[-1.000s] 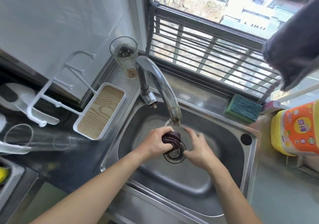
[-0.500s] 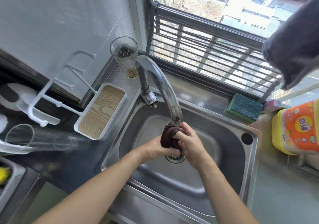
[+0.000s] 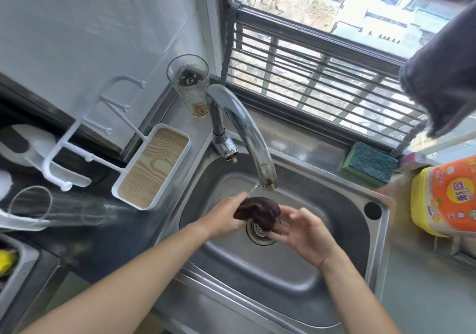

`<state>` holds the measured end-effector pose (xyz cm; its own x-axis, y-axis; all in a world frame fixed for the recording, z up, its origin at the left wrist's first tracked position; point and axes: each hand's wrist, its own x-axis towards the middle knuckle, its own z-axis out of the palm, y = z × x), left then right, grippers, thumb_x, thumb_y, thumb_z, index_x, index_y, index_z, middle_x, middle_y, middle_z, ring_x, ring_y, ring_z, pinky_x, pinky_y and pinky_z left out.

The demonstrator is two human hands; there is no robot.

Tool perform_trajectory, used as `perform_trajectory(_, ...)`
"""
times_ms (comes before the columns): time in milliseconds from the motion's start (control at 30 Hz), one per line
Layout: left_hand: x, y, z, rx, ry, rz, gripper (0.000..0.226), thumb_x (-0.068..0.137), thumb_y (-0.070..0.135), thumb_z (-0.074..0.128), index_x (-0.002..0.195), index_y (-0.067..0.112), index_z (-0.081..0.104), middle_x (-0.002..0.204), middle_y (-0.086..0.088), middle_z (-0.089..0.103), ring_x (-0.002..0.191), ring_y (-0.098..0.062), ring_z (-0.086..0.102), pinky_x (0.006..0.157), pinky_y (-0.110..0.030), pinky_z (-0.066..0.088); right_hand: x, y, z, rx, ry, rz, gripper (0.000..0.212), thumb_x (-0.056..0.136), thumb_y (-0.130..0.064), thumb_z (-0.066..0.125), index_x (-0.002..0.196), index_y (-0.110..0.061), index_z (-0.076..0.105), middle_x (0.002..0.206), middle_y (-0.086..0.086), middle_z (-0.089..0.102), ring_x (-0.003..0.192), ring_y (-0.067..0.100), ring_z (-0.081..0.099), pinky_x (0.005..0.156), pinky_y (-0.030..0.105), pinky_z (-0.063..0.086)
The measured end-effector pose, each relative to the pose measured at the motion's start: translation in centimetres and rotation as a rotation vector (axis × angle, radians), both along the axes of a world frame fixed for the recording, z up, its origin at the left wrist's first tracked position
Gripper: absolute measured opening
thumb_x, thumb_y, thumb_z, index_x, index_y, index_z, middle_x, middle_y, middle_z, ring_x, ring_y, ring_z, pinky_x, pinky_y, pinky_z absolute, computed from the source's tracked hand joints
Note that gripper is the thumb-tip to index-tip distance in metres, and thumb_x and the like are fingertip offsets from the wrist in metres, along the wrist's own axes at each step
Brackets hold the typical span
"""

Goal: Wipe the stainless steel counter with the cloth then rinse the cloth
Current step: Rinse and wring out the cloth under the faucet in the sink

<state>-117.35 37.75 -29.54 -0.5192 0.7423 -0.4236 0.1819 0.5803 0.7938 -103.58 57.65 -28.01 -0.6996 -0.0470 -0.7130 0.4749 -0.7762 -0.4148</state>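
A dark brown cloth (image 3: 258,211), wet and bunched, hangs over the drain (image 3: 258,232) of the stainless steel sink (image 3: 334,202). My left hand (image 3: 226,217) grips its left end. My right hand (image 3: 301,230) is under its right side with fingers spread, and the fingertips touch the cloth. The chrome faucet (image 3: 247,132) arches above the cloth, and a thin stream of water falls from its spout onto my left hand and the cloth. The stainless steel counter (image 3: 296,138) runs behind the sink below the window.
A drinking glass (image 3: 189,86) stands left of the faucet. A white tray with a wooden base (image 3: 152,166) and a white rack sit left of the sink. A green sponge (image 3: 369,163), a yellow and orange detergent bottle (image 3: 445,199) and a hanging grey towel (image 3: 443,81) are at the right.
My hands had pressed the cloth together in a ball right under the spout. Now they are lower and apart, the cloth is looser, and my right hand has opened beneath it.
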Motion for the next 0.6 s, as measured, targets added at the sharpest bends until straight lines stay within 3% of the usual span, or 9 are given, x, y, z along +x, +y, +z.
perform_trajectory(100, -0.2, 1.0, 1.1, 0.179, 0.186, -0.189, 0.032, 0.078, 0.025, 0.075, 0.104, 0.020, 0.058, 0.099, 0.003, 0.062, 0.095, -0.013, 0.058, 0.084, -0.027, 0.047, -0.3, -0.1, 0.8, -0.142, -0.017, -0.053, 0.031, 0.086, -0.033, 0.073, 0.095, -0.003, 0.067, 0.101, 0.020, 0.067, 0.092, 0.035, 0.068, 0.083, 0.050, 0.059)
perform_trajectory(200, 1.0, 2.0, 1.2, 0.245, 0.399, -0.239, 0.023, 0.079, 0.006, 0.066, 0.097, 0.017, 0.056, 0.093, 0.000, 0.056, 0.086, -0.018, 0.056, 0.077, -0.032, 0.049, -0.5, -2.3, -0.1, -0.298, -0.132, 0.076, 0.062, 0.080, -0.052, 0.076, 0.111, 0.001, 0.070, 0.110, 0.025, 0.067, 0.085, 0.032, 0.070, 0.067, 0.040, 0.062)
perform_trajectory(267, 1.4, 2.1, 0.7, 0.241, 0.546, -0.288, 0.022, 0.079, 0.003, 0.061, 0.095, 0.017, 0.055, 0.091, -0.002, 0.053, 0.084, -0.021, 0.055, 0.072, -0.033, 0.049, -0.2, -3.7, -0.9, -0.452, -0.089, 0.251, 0.081, 0.076, -0.052, 0.083, 0.135, -0.001, 0.061, 0.134, 0.031, 0.056, 0.103, 0.037, 0.067, 0.084, 0.044, 0.060)
perform_trajectory(300, 1.2, 1.9, 0.4, 0.224, 0.621, -0.328, 0.016, 0.082, 0.008, 0.060, 0.093, 0.018, 0.054, 0.090, -0.002, 0.053, 0.081, -0.022, 0.056, 0.068, -0.034, 0.050, -0.3, -4.1, -1.1, -0.493, -0.057, 0.337, 0.079, 0.082, -0.046, 0.080, 0.143, -0.004, 0.054, 0.143, 0.033, 0.049, 0.109, 0.037, 0.066, 0.089, 0.041, 0.059)
perform_trajectory(367, 0.7, 1.2, -0.6, 0.163, 0.784, -0.437, 0.006, 0.085, 0.020, 0.056, 0.090, 0.021, 0.052, 0.084, 0.000, 0.055, 0.073, -0.021, 0.060, 0.053, -0.034, 0.049, -0.5, -4.6, -1.6, -0.445, -0.016, 0.528, 0.055, 0.094, -0.031, 0.066, 0.144, -0.011, 0.055, 0.140, 0.028, 0.055, 0.095, 0.022, 0.069, 0.072, 0.021, 0.059)
perform_trajectory(433, -0.2, 0.4, -1.2, -0.001, 0.850, -0.591, 0.005, 0.085, 0.018, 0.056, 0.089, 0.021, 0.056, 0.081, 0.002, 0.064, 0.067, -0.022, 0.067, 0.047, -0.033, 0.050, -1.2, -4.8, -2.0, -0.299, -0.038, 0.713, 0.036, 0.094, -0.024, 0.061, 0.128, -0.012, 0.067, 0.111, 0.013, 0.069, 0.067, 0.010, 0.058, 0.047, 0.013, 0.043)
perform_trajectory(467, -0.6, 0.0, -1.2, -0.099, 0.823, -0.658, 0.008, 0.085, 0.015, 0.057, 0.090, 0.019, 0.060, 0.083, -0.001, 0.068, 0.070, -0.025, 0.070, 0.051, -0.035, 0.053, -1.6, -4.9, -2.1, -0.145, -0.058, 0.809, 0.028, 0.091, -0.024, 0.065, 0.115, -0.012, 0.070, 0.092, 0.007, 0.068, 0.060, 0.010, 0.053, 0.045, 0.016, 0.038)
perform_trajectory(533, -0.7, -0.1, -0.5, -0.319, 0.698, -0.704, 0.013, 0.089, 0.013, 0.056, 0.096, 0.014, 0.067, 0.094, -0.007, 0.073, 0.084, -0.031, 0.072, 0.066, -0.040, 0.055, -2.6, -5.2, -2.2, 0.267, -0.064, 1.002, 0.021, 0.080, -0.031, 0.081, 0.086, -0.016, 0.066, 0.071, 0.002, 0.063, 0.056, 0.014, 0.054, 0.052, 0.027, 0.046)
perform_trajectory(600, 0.2, 0.4, 0.0, -0.476, 0.578, -0.633, 0.016, 0.088, 0.016, 0.058, 0.099, 0.013, 0.069, 0.100, -0.011, 0.073, 0.092, -0.036, 0.071, 0.073, -0.042, 0.053, -3.6, -5.3, -2.1, 0.754, -0.077, 1.238, 0.033, 0.073, -0.040, 0.087, 0.081, -0.021, 0.062, 0.075, 0.002, 0.065, 0.067, 0.021, 0.063, 0.067, 0.036, 0.056)
